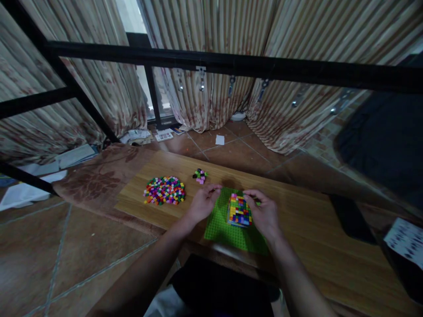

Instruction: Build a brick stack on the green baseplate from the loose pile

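A square block of multicoloured toy building bricks (239,210) stands on a green studded baseplate (224,233) in front of me. My right hand (266,213) is at the block's far right corner, thumb and index finger close together there. Anything between those fingertips is too small to make out. At the baseplate's far left corner is my left hand (204,203), its thumb and index finger stretched out with a small gap between them. A big pile of small loose bricks (165,190) lies to the left. Nearer the left hand sits a smaller cluster of black, pink and green bricks (200,176).
The wooden table (307,220) runs left to right, with a brown patterned cloth (109,180) at its left end. A dark flat object (352,218) lies toward the right. A black metal rail (211,59) crosses before striped curtains (211,97). Papers (76,156) lie at left.
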`<action>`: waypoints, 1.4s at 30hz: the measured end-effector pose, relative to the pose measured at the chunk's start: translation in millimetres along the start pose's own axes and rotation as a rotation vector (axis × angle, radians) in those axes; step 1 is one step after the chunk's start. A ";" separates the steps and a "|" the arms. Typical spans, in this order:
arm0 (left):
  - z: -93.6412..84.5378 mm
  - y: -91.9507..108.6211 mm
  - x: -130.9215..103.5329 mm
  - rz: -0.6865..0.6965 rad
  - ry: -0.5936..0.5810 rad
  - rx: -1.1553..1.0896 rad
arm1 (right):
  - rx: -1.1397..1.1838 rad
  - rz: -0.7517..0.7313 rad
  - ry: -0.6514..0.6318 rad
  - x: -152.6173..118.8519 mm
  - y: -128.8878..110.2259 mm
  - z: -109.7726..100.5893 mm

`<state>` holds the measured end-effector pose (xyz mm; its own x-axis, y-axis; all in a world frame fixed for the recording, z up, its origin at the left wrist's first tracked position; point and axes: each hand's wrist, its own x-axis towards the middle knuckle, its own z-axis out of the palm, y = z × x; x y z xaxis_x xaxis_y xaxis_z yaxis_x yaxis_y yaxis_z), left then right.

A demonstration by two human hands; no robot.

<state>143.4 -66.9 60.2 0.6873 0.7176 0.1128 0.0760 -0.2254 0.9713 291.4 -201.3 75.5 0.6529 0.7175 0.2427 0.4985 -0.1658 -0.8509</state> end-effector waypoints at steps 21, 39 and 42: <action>39.6 -2.5 21.1 -0.127 -0.252 -0.254 | 0.202 0.225 -0.086 10.7 12.9 15.9; 44.6 -11.0 22.6 -0.109 -0.217 -0.162 | 0.006 0.011 -0.105 15.6 9.8 11.7; 44.2 -10.1 22.3 -0.102 -0.221 -0.153 | 0.021 -0.010 -0.098 14.0 10.0 11.6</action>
<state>189.9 -77.8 43.6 0.8236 0.5669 -0.0188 0.0541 -0.0455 0.9975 298.9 -185.1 65.0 0.5882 0.7822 0.2054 0.4921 -0.1447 -0.8584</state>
